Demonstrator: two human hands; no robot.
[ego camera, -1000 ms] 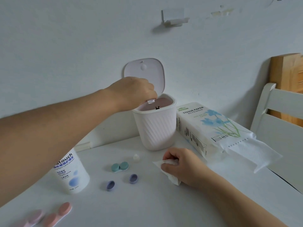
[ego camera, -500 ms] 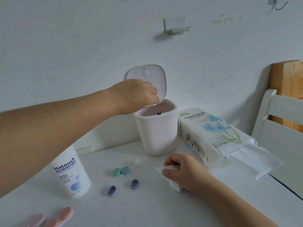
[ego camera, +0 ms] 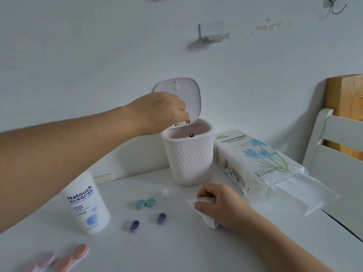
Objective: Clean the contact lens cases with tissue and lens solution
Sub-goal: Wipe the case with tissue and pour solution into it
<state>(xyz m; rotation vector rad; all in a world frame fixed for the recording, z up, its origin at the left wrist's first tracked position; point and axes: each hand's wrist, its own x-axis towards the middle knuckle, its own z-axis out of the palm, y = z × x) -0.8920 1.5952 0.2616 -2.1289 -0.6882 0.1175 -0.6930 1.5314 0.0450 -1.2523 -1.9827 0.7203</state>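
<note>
Head view: left hand (ego camera: 163, 110) reaching out over the rim of the small white bin (ego camera: 189, 156), fingers curled down at the hinge below the raised lid (ego camera: 179, 95); whether anything is pinched in them cannot be told. Right hand (ego camera: 218, 205) resting on the desk (ego camera: 176, 250), fingers clenched round a crumpled tissue (ego camera: 204, 211). Teal lens case (ego camera: 145, 204) lying closed just left of that hand, two purple caps (ego camera: 148, 222) apart from each other in front of it, a small clear cap (ego camera: 165, 193) near the bin's foot. Pink lens cases (ego camera: 64, 260) at the near left corner, well apart from both hands. Lens solution bottle (ego camera: 86, 205) upright under the left forearm. Compared with a second ago: a small white piece then visible below the left fingertips over the bin opening, now out of sight; left hand drawn up slightly toward the lid; right hand and tissue unchanged in place. Tissue pack (ego camera: 253, 163) lying right of the bin, one sheet trailing from its open end toward the desk's right edge, a white chair (ego camera: 334, 154) just beyond. Bare desk surface between the purple caps and the near edge; wall close behind bin and bottle.
</note>
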